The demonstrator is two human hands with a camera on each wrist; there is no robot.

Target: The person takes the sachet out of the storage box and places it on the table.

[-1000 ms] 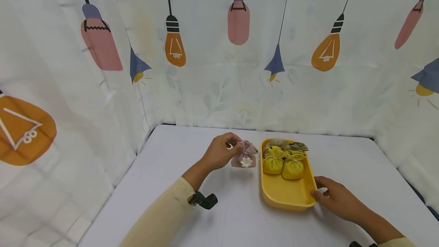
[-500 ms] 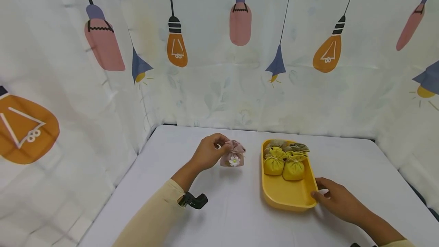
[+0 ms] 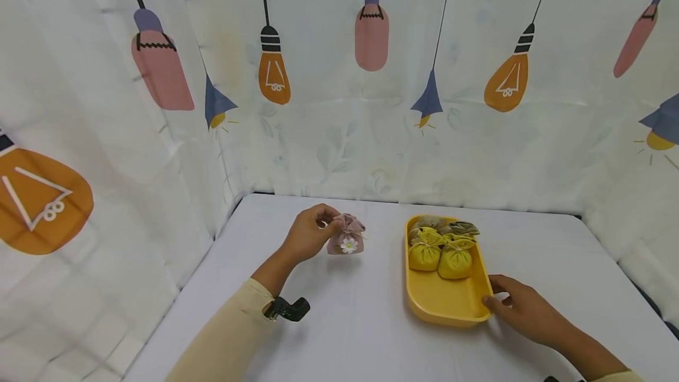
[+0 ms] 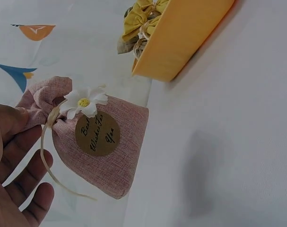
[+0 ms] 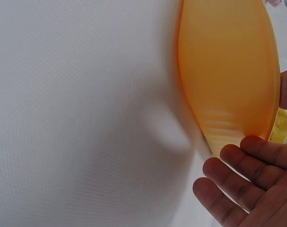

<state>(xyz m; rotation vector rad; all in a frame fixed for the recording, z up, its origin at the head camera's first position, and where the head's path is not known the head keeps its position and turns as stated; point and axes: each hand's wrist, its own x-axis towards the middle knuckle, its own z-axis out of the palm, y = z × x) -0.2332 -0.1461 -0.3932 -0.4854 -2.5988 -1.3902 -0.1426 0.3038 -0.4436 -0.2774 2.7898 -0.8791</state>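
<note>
My left hand [image 3: 306, 234] pinches a small pink drawstring pouch [image 3: 346, 239] by its gathered neck, left of a yellow tray [image 3: 444, 298]. In the left wrist view the pouch [image 4: 134, 151] hangs tilted above the white table, its shadow apart from it. It bears a white daisy [image 4: 83, 102] and a round brown label [image 4: 98, 134] reading "Best Wishes For You". My right hand [image 3: 525, 308] holds the tray's right side near the front corner, thumb at the rim, fingers against the outer wall [image 5: 228, 61]. Two yellow pouches [image 3: 454, 262] stand inside, ahead of greyish-olive pouches [image 3: 460, 227] at the back.
The tray's front half shows bare floor. A white cloth covers the table [image 3: 366, 329]. Behind and at the sides hangs a pale curtain [image 3: 329, 134] printed with lamps and bulbs. A black strap device [image 3: 286, 309] sits on the left wrist.
My left hand has carried the pink pouch leftward, from right beside the tray to well away from it. The right hand and the tray stay in place.
</note>
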